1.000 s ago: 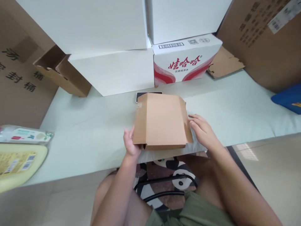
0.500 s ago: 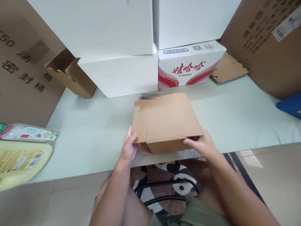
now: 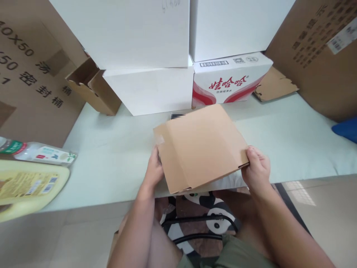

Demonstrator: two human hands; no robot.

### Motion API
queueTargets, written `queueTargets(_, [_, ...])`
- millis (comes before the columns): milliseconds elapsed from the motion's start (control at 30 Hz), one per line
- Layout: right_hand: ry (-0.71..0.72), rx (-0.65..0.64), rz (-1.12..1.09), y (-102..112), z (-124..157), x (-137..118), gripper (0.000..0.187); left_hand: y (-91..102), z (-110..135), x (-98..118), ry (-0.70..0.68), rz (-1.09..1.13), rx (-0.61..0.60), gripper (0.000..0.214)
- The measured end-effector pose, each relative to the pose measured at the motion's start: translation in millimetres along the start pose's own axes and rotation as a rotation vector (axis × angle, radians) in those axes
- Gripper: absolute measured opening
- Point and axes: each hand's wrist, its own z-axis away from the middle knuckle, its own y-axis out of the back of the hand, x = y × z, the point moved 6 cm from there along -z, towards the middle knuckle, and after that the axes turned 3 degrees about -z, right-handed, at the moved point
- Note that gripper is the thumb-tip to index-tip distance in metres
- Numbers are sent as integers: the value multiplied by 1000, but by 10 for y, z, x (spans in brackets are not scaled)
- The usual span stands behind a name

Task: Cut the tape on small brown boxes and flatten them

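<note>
While the cardboard box (image 3: 200,147) hangs tilted over the near edge of the table (image 3: 111,156), the left hand (image 3: 153,173) clasps its left edge, fingers hidden behind the board. The right hand (image 3: 256,169) pinches its near right corner, fingers curled tight.

Both arms were bare and reached forward from the bottom edge. Left forearm (image 3: 136,223) ran up almost straight, wrist bent slightly inward. Left hand (image 3: 154,170) gripped the left edge of the cardboard box (image 3: 200,143), fingers out of sight behind it, thumb side toward the camera. Right forearm (image 3: 281,227) came in diagonally from lower right, wrist straight. Right hand (image 3: 258,169) pinched the box's near right corner, thumb on top, fingers curled underneath, knuckles showing. Hands were well apart, roughly level, both closed in a grip.
</note>
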Motion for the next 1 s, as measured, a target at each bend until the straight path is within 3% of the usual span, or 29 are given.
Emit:
queueTargets(100, [16, -99, 35, -33, 30, -55, 55, 34, -54, -93, 53, -39, -9, 27])
queueTargets(233, [-14, -117, 72, -36, 14, -70, 52, 116, -88, -206, 131, 101, 84, 34])
queueTargets(333, [31, -131, 269, -77, -30, -106, 42, 149, -86, -170, 168, 189, 129, 31])
queueTargets(467, [228, -255, 541, -223, -46, -175, 24, 54, 30, -246, 533, 355, -17, 30])
queueTargets(567, [88, -344, 442, -233, -72, -55, 29, 71, 96, -290, 647, 422, 3, 29])
queueTargets(700, [-153, -350, 161, -147, -130, 85, 48, 102, -11, -332, 654, 479, 21, 25])
queueTargets(900, [-384, -522, -5, -293, 0, 147, 56, 120, -292, -265, 361, 513, 79, 23])
queueTargets(1000, [-391, -407, -56, -324, 41, 97, 57, 13, -270, -278, 368, 494, 58, 23])
